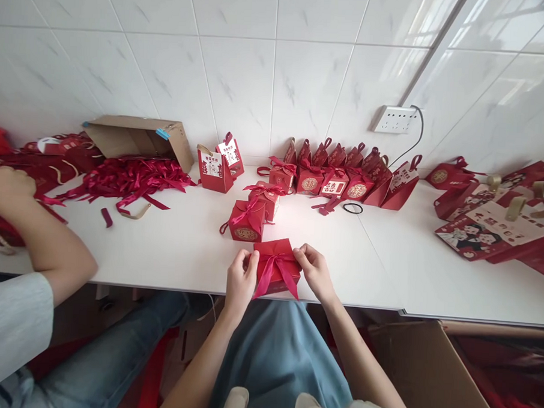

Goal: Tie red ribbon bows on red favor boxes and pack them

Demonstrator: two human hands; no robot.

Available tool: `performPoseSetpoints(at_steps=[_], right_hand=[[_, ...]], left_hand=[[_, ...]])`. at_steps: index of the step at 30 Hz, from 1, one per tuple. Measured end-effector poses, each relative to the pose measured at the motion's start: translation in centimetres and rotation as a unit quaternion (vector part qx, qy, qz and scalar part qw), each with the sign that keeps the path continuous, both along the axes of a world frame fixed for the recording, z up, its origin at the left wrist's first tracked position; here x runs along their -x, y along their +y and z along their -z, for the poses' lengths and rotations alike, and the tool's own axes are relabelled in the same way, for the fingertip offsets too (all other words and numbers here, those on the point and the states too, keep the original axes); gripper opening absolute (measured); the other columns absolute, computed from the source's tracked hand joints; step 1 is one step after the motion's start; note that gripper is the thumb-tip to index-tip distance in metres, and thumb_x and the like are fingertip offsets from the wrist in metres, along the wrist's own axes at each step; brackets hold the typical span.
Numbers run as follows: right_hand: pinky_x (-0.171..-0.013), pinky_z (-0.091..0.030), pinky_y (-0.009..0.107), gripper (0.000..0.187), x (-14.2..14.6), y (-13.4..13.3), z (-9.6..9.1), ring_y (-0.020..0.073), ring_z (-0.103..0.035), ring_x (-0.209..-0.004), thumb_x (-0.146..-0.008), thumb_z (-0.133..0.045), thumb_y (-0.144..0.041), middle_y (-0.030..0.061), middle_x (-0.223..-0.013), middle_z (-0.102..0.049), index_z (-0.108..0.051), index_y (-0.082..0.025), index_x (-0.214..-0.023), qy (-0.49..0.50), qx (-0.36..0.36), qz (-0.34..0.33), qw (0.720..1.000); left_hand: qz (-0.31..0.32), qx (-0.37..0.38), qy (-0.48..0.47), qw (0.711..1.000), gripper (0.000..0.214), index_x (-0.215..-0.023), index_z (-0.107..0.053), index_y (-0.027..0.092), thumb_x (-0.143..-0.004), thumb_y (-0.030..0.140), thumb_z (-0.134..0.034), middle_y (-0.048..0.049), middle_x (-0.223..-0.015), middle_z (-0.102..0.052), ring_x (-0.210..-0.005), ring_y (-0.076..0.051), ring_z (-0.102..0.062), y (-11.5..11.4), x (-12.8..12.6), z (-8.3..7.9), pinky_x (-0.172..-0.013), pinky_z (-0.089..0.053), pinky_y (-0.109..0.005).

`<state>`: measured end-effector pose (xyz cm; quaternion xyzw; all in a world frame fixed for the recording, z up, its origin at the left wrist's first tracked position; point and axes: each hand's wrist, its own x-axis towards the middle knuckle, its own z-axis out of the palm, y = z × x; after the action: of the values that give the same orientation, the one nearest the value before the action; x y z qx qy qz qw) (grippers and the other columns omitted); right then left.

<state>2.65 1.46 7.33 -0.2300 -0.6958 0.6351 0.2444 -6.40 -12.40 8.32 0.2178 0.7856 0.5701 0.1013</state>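
Note:
A small red gift box [272, 247] sits at the table's front edge, right before me. A glossy crimson ribbon [276, 263] is tied in a bow across it, its two tails hanging down the near side. At the box's left, my left hand [241, 281] is closed, thumb against fingers, on the ribbon's left loop. My right hand [315, 271] pinches the loop on the opposite side. The fingers partly hide both loops. Just beyond stand two ribbon-tied red boxes, the nearer box [246, 222] bearing a round gold emblem.
Crimson ribbons [128, 183] spill from a cardboard box [139, 139]. Red boxes [333, 182] line the wall, near a black ring [353, 209]. Red gift bags [492, 222] lie right. A co-worker's arm [49, 230] reaches in from the left. A power strip [396, 120] is on the wall.

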Motion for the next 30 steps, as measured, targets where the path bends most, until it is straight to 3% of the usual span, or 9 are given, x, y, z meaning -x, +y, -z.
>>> performPoseSetpoints(at_steps=[12, 17, 19, 20, 22, 24, 26, 30], right_hand=[[-0.047, -0.029, 0.024, 0.047, -0.2, -1.0, 1.9, 0.009, -0.029, -0.046, -0.081, -0.046, -0.062, -0.007, -0.053, -0.032, -0.031, -0.023, -0.061, 0.048, 0.044, 0.053, 0.996], [-0.053, -0.037, 0.027, 0.039, -1.5, 0.0, 0.3, 0.0133, -0.043, -0.055, -0.081, -0.054, -0.057, -0.0027, -0.06, -0.047, -0.046, -0.021, -0.069, 0.039, -0.005, 0.092, 0.995], [-0.066, -0.042, 0.031, 0.031, -2.4, -0.8, -1.2, 0.017, -0.051, -0.07, -0.083, -0.056, -0.052, 0.0015, -0.075, -0.054, -0.051, -0.021, -0.081, 0.06, -0.101, 0.108, 0.987], [-0.073, -0.043, 0.034, 0.029, -2.7, -1.5, -2.0, 0.0192, -0.053, -0.08, -0.084, -0.057, -0.049, 0.004, -0.083, -0.056, -0.053, -0.021, -0.087, 0.075, -0.185, 0.092, 0.976], [-0.084, -0.041, 0.04, 0.031, -2.8, -3.2, -2.9, 0.0241, -0.053, -0.097, -0.082, -0.062, -0.044, 0.0094, -0.099, -0.059, -0.056, -0.019, -0.1, 0.095, -0.385, 0.008, 0.918], [-0.089, -0.038, 0.044, 0.031, -2.4, -4.8, -3.0, 0.0259, -0.054, -0.102, -0.084, -0.062, -0.035, 0.0124, -0.107, -0.061, -0.055, -0.017, -0.108, 0.088, -0.525, -0.048, 0.845], [-0.09, -0.037, 0.044, 0.019, -1.9, -5.8, -2.2, 0.0225, -0.058, -0.097, -0.089, -0.055, -0.02, 0.0101, -0.101, -0.065, -0.055, -0.016, -0.108, 0.085, -0.581, -0.043, 0.809], [-0.089, -0.039, 0.039, 0.016, -1.9, -5.5, -0.1, 0.0155, -0.063, -0.087, -0.089, -0.051, -0.007, 0.0037, -0.088, -0.069, -0.058, -0.017, -0.1, 0.153, -0.577, -0.003, 0.802]], left_hand=[[-0.029, -0.027, 0.007, 0.999, 0.033, -0.063, -0.033, 0.022, -0.084, 0.047, -0.04, 0.006, -0.054, -0.033, -0.05, -0.011, -0.033, 0.5, -0.5, 0.7, -0.053, -0.032, -0.023], [0.004, -0.036, -0.023, 0.999, 0.037, -0.06, -0.034, 0.021, -0.082, 0.05, -0.045, 0.0063, -0.053, -0.032, -0.05, -0.01, -0.033, 0.4, 0.1, 0.6, -0.051, -0.032, -0.022], [0.018, -0.043, -0.034, 0.998, 0.039, -0.059, -0.035, 0.021, -0.081, 0.051, -0.046, 0.0061, -0.053, -0.033, -0.051, -0.01, -0.035, 0.3, 0.4, 0.5, -0.052, -0.033, -0.022], [0.026, -0.046, -0.038, 0.998, 0.039, -0.059, -0.036, 0.021, -0.081, 0.052, -0.046, 0.0059, -0.054, -0.034, -0.052, -0.01, -0.036, 0.3, 0.6, 0.4, -0.052, -0.033, -0.022], [0.041, -0.051, -0.042, 0.997, 0.039, -0.06, -0.039, 0.02, -0.079, 0.053, -0.049, 0.0057, -0.054, -0.036, -0.053, -0.01, -0.037, 0.3, 0.8, 0.2, -0.053, -0.034, -0.022], [0.052, -0.052, -0.042, 0.996, 0.039, -0.059, -0.039, 0.02, -0.078, 0.052, -0.051, 0.006, -0.054, -0.037, -0.053, -0.01, -0.037, 0.3, 1.0, 0.1, -0.053, -0.034, -0.022], [0.056, -0.051, -0.039, 0.996, 0.039, -0.058, -0.038, 0.02, -0.077, 0.05, -0.053, 0.0064, -0.053, -0.035, -0.052, -0.01, -0.037, 0.3, 1.3, 0.1, -0.053, -0.034, -0.022], [0.049, -0.047, -0.029, 0.997, 0.037, -0.058, -0.039, 0.02, -0.077, 0.047, -0.055, 0.006, -0.054, -0.037, -0.053, -0.011, -0.041, 0.2, 1.6, 0.4, -0.055, -0.036, -0.023]])
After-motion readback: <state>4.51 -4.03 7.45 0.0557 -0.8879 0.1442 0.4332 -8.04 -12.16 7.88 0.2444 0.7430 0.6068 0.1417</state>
